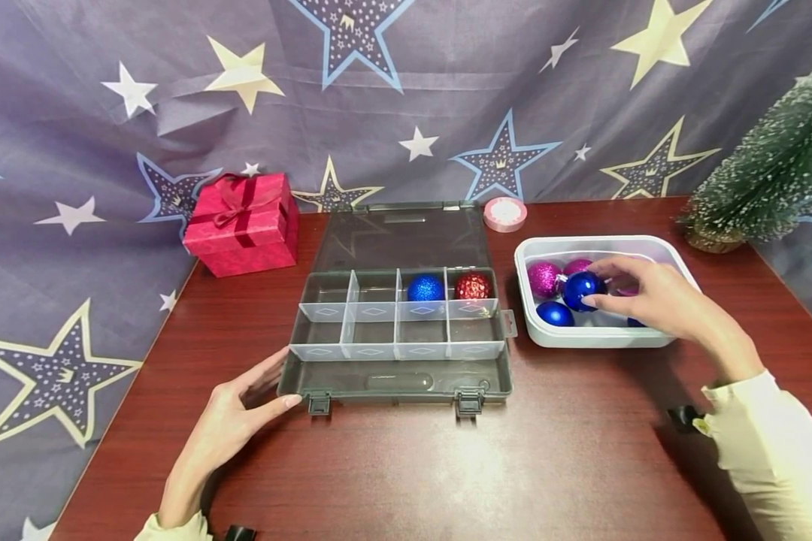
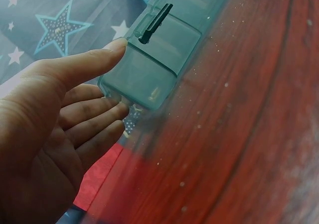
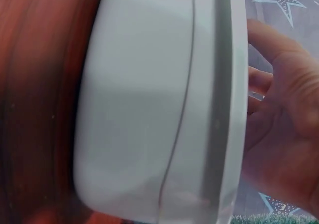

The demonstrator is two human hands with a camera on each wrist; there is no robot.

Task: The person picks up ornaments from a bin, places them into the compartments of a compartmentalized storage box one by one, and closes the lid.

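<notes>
In the head view my right hand (image 1: 670, 297) pinches a shiny dark-blue Christmas ball (image 1: 583, 291) between thumb and fingers, over a white tub (image 1: 602, 338). Inside the tub, near it, lie a glittery magenta ball (image 1: 544, 279) and another blue ball (image 1: 555, 314); the hand hides part of the contents. My left hand (image 1: 226, 421) rests at the front left corner of a grey see-through divided box (image 1: 399, 387), fingers fairly straight. A glittery blue ball (image 1: 425, 288) and a red ball (image 1: 473, 286) occupy back-row compartments. The tub wall (image 3: 149, 94) hides the right fingertips in the right wrist view.
The box's lid (image 1: 406, 237) lies back behind it. A red gift box (image 1: 243, 224) stands at the back left, a round pink-and-white item (image 1: 504, 214) behind the lid's right side. At the far right is a small frosted tree (image 1: 771, 161). A star-patterned cloth (image 1: 379, 120) hangs behind the table.
</notes>
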